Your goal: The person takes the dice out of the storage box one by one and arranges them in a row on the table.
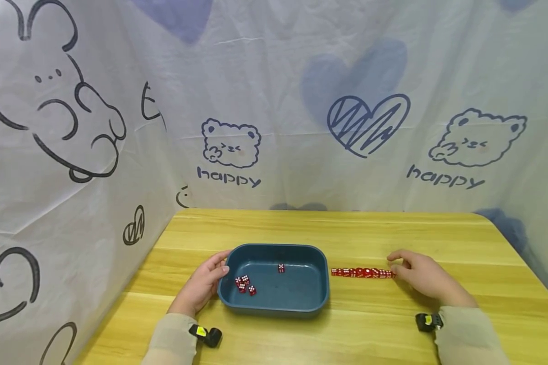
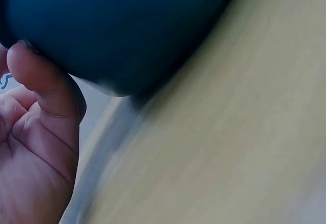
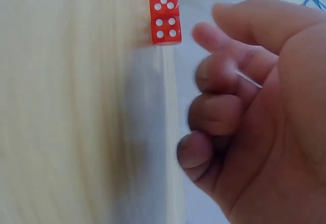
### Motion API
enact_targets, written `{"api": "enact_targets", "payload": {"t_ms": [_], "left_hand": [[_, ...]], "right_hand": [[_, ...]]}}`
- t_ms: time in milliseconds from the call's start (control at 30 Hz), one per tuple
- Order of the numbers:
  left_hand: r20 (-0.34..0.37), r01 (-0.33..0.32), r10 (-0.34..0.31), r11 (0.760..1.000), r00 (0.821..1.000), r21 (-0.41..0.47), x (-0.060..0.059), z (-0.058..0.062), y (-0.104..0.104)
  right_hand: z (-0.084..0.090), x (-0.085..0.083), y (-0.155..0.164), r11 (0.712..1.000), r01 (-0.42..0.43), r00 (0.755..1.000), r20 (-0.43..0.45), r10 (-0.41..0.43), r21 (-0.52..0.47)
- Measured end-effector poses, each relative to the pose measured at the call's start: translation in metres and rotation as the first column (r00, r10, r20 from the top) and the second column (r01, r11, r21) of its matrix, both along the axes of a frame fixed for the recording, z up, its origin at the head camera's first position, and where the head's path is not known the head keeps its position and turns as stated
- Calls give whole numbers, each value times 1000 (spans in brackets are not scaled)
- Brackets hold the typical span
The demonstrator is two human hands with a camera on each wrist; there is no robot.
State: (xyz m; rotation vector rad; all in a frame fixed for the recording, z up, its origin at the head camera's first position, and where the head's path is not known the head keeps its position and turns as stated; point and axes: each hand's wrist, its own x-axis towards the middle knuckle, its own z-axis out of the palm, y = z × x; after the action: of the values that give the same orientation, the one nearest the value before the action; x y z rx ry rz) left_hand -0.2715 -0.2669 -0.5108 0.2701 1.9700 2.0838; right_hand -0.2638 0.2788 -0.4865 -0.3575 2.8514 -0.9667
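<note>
A dark blue rectangular tray (image 1: 274, 307) lies on the table with several red dice (image 1: 242, 284) at its left side and a single die (image 1: 281, 267) toward the back. My left hand (image 1: 203, 284) holds the tray's left end, thumb at the rim; in the left wrist view the thumb (image 2: 43, 81) lies against the tray's outer wall. Right of the tray runs a straight row of red dice (image 1: 360, 272), touching one another. At its right end is my right hand (image 1: 422, 274), holding nothing, with thumb and forefinger apart close to the end die (image 3: 167, 29) and the other fingers curled.
The wooden table (image 1: 365, 334) has a rounded far right corner. A white cloth (image 1: 292, 101) with printed bears and hearts hangs behind it and along both sides. Each wrist wears a strap with a small black camera (image 1: 213, 337).
</note>
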Motion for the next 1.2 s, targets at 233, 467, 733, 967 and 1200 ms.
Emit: {"api": "enact_targets", "payload": {"t_ms": [233,467,733,967,1200], "left_hand": [[-2,22,-22,1000,1000,-6,0,3,3],[-2,20,-20,1000,1000,-14,0,2,2],[3,18,-18,1000,1000,-7,1,3,1],[2,12,-12,1000,1000,2,-1,2,1],[3,20,-20,1000,1000,8,-2,1,0]], "right_hand": [[7,3,-12,1000,23,996,-87,-22,13],[11,6,-38,999,-8,997,-80,6,-34],[20,7,-74,994,-106,981,-164,100,-29],[33,9,-101,984,-173,969,-187,164,-34],[47,6,-118,979,-203,965,-172,196,-23]]}}
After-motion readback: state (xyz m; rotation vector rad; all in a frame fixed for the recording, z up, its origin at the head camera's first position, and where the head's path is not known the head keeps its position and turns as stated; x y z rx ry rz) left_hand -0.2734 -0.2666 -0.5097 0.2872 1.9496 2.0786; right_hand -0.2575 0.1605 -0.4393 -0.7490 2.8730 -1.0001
